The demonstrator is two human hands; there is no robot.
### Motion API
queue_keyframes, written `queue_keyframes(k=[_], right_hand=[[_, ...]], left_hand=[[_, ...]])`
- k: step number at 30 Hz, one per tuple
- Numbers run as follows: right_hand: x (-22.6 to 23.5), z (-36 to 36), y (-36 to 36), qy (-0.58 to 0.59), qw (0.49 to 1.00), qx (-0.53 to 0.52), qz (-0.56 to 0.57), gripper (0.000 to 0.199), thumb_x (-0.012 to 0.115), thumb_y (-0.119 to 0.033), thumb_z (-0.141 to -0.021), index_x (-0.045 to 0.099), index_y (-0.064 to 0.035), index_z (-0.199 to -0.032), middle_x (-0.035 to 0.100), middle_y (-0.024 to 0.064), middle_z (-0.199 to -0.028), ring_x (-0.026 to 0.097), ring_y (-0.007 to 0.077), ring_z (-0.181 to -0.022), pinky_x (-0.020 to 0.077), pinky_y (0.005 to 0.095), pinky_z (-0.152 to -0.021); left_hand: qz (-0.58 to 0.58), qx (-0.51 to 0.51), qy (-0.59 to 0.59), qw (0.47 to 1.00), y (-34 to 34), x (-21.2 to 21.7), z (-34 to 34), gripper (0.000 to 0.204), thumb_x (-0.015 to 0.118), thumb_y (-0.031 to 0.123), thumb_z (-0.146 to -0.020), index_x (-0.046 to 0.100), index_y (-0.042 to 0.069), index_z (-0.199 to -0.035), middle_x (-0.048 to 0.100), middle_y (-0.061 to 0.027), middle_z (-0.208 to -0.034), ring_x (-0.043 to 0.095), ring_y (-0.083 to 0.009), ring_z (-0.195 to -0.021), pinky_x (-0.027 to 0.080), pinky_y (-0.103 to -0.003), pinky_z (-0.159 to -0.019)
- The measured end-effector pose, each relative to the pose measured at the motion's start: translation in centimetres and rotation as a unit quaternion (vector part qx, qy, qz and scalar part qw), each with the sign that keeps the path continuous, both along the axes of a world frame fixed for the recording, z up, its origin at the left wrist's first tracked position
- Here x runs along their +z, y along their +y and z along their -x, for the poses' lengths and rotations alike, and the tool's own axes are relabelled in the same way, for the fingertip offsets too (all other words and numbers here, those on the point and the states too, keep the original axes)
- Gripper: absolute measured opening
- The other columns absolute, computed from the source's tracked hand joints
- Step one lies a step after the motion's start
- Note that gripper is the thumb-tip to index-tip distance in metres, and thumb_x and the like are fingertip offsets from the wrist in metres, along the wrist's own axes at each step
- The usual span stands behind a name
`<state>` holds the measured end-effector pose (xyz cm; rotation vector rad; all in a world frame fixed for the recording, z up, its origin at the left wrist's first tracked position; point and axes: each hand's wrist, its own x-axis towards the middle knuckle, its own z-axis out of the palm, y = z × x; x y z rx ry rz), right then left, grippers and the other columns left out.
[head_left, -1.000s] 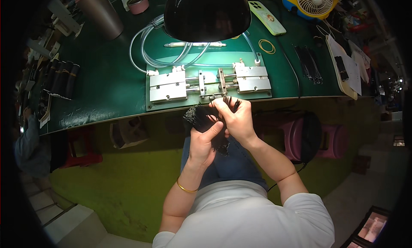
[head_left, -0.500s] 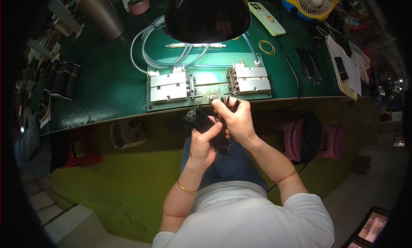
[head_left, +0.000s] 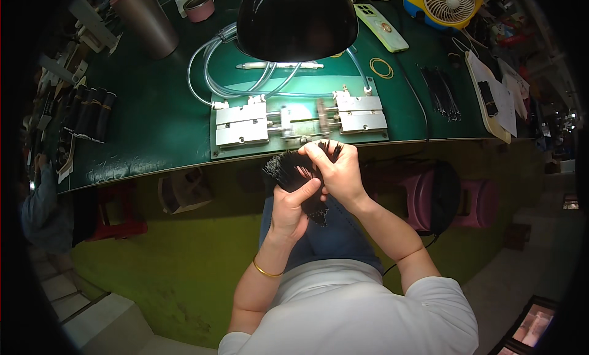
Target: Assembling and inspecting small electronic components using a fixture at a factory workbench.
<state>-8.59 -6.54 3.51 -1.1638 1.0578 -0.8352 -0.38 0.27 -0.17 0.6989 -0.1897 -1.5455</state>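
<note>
A thick bundle of thin black wire-like strands is gripped in my left hand, in front of the table edge. Their tips fan out to the upper left and lower right. My right hand is closed beside it, with a few of the same strands sticking up from its fingers. Its thumb and forefinger pinch at the front of a pneumatic fixture; what lies between those fingertips is too small to make out. The fixture has a left metal cylinder block and a right one, with motion-blurred jaws between them.
A black lamp shade hangs over the fixture. Clear air hoses coil behind it, near a white pen. To the right lie a phone, rubber bands and more black strands. Black bundles lie at left.
The fixture's two jaws have moved inward from their blocks toward each other. Both my hands stay nearly in place, the right fingertips shifting slightly.
</note>
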Motion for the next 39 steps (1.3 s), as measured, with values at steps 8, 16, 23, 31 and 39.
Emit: queue_keyframes(k=[8, 16, 23, 31, 39], right_hand=[[-0.26, 0.12, -0.36, -0.011, 1.000, 0.000, -0.014, 0.020, 0.056, -0.016, -0.081, 0.061, 0.0014, -0.072, 0.048, -0.0006, -0.049, 0.040, 0.0031, -0.035, 0.0290, 0.0178, -0.029], [0.00, 0.17, -0.38, -0.013, 0.999, -0.006, -0.041, 0.021, 0.056, -0.016, -0.081, 0.060, 0.0010, -0.069, 0.053, 0.0018, -0.052, 0.040, 0.0035, -0.034, 0.0287, 0.0182, -0.027], [0.05, 0.09, -0.02, -0.049, 0.999, 0.018, -0.001, 0.021, 0.058, -0.015, -0.080, 0.060, 0.0007, -0.067, 0.053, 0.0009, -0.051, 0.040, 0.0028, -0.034, 0.0302, 0.0183, -0.028], [0.55, 0.16, 0.16, -0.039, 0.999, 0.026, 0.010, 0.020, 0.056, -0.015, -0.081, 0.062, 0.0022, -0.072, 0.054, 0.0010, -0.052, 0.042, 0.0029, -0.035, 0.0309, 0.0183, -0.029], [0.09, 0.25, -0.03, -0.031, 0.999, 0.024, 0.024, 0.020, 0.054, -0.016, -0.083, 0.063, 0.0017, -0.076, 0.053, 0.0004, -0.051, 0.041, 0.0031, -0.035, 0.0310, 0.0184, -0.030]], left_hand=[[0.005, 0.002, 0.002, 1.000, -0.14, 0.13, 0.14, 0.011, 0.059, 0.002, -0.076, 0.055, 0.001, -0.086, 0.056, -0.0062, -0.076, 0.056, -0.0152, -0.066, 0.047, -0.026, -0.059], [-0.005, 0.012, 0.013, 1.000, -0.36, 0.26, 0.18, 0.010, 0.059, 0.004, -0.078, 0.054, 0.001, -0.086, 0.056, -0.0066, -0.076, 0.056, -0.0154, -0.065, 0.047, -0.026, -0.058], [-0.006, 0.010, 0.006, 1.000, -0.23, 0.48, -0.02, 0.009, 0.058, 0.005, -0.078, 0.055, 0.001, -0.086, 0.056, -0.0062, -0.075, 0.055, -0.0153, -0.063, 0.046, -0.025, -0.055], [-0.007, 0.016, 0.000, 1.000, -0.19, 0.60, 0.15, 0.008, 0.059, 0.005, -0.078, 0.056, 0.002, -0.086, 0.057, -0.0059, -0.074, 0.055, -0.0149, -0.062, 0.045, -0.024, -0.054], [-0.002, 0.026, -0.010, 1.000, -0.30, 0.16, 0.39, 0.008, 0.059, 0.006, -0.079, 0.056, 0.002, -0.084, 0.057, -0.0057, -0.074, 0.055, -0.0144, -0.062, 0.045, -0.023, -0.054]])
